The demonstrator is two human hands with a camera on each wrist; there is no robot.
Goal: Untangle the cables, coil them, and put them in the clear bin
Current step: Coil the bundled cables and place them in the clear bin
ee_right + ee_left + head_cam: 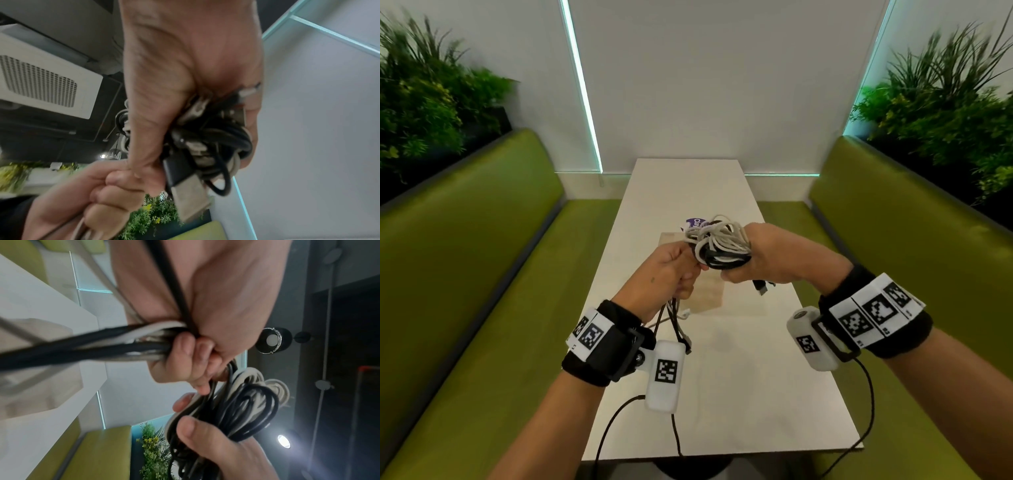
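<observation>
A tangled bundle of black and white cables [719, 246] hangs in the air above the table, held between both hands. My right hand [753, 257] grips the coiled mass [211, 142], with a black USB plug [185, 181] sticking out below its fingers. My left hand [671, 270] is fisted round several cable ends [115, 344] that hang down past its wrist [674, 325]. The two hands touch each other. A clear bin [702, 291] lies on the table under the hands; its outline is faint.
The narrow white table [722, 394] runs away from me between two green benches [482, 274] [911, 240]. A purple-labelled item [697, 223] lies beyond the cables. Plants [431, 102] line both sides. Black wrist-camera leads [619, 418] trail over the near table edge.
</observation>
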